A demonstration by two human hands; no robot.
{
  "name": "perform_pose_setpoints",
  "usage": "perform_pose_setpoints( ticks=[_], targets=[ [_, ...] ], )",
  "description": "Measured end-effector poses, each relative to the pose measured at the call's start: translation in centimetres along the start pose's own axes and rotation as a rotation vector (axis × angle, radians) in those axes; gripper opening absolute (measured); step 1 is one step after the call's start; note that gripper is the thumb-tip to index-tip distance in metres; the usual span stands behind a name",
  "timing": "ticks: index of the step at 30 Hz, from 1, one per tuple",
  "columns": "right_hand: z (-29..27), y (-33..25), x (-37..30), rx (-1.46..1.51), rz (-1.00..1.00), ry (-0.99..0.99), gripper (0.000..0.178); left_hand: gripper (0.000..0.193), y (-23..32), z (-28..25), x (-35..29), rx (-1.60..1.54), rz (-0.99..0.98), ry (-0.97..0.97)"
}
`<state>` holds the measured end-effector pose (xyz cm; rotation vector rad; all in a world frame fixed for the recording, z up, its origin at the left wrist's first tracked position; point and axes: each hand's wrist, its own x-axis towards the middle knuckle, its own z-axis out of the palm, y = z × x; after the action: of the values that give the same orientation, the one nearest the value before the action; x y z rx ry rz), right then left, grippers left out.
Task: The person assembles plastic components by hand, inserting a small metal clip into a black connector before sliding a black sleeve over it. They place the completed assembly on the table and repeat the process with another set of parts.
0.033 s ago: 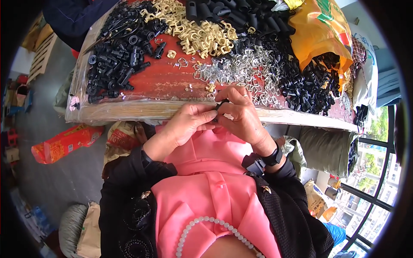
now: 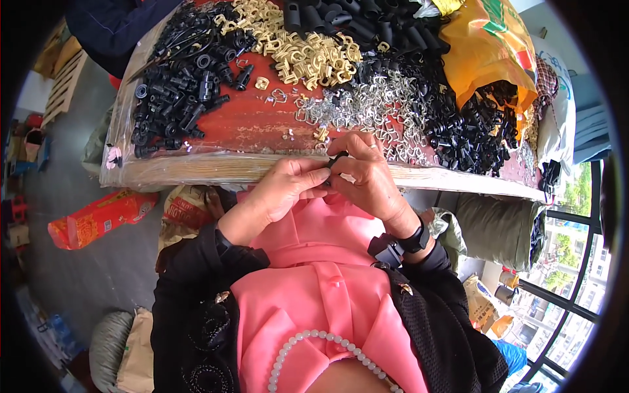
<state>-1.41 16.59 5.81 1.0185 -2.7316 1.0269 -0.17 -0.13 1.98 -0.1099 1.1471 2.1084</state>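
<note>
Just in front of the table's near edge, my left hand [image 2: 293, 182] and my right hand [image 2: 367, 175] meet around a small black plastic part [image 2: 337, 159]. Thumb and fingers of both hands are closed on it, and they hide most of its shape. Beyond the fingertips, a single gold-coloured clip [image 2: 321, 133] lies on the red tabletop [image 2: 242, 131]. Silver wire clips [image 2: 373, 101] spread in a pile behind my right hand. Further back is a heap of gold-coloured clips [image 2: 308, 56].
Black tubular fittings [image 2: 187, 98] cover the table's left side. Black sleeves [image 2: 354, 19] lie at the back. On the right, an orange bag [image 2: 488, 46] spills small black parts [image 2: 478, 128]. Below stand a red package [image 2: 101, 217] and a stuffed grey-green sack [image 2: 495, 229].
</note>
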Motion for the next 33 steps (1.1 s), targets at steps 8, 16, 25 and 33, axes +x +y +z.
perform_pose_setpoints(
  ticks=[8, 16, 25, 33],
  targets=[
    [-0.7, 3.6, -0.4, 0.121, 0.074, 0.242, 0.013, 0.019, -0.2, -1.1, 1.0, -0.264, -0.054, -0.043],
    [-4.2, 15.4, -1.5, -0.549, 0.416, 0.236, 0.015, 0.016, 0.1, -1.0, 2.2, -0.269, -0.069, 0.011],
    [-5.1, 15.2, -2.1, -0.412, 0.172, 0.395, 0.011, 0.015, 0.0, -0.9, 1.3, -0.264, -0.038, 0.037],
    [-4.3, 11.0, -2.9, 0.750, 0.555, 0.312, 0.010, 0.016, -0.2, -0.3, 0.3, -0.274, 0.040, 0.012]
  ],
)
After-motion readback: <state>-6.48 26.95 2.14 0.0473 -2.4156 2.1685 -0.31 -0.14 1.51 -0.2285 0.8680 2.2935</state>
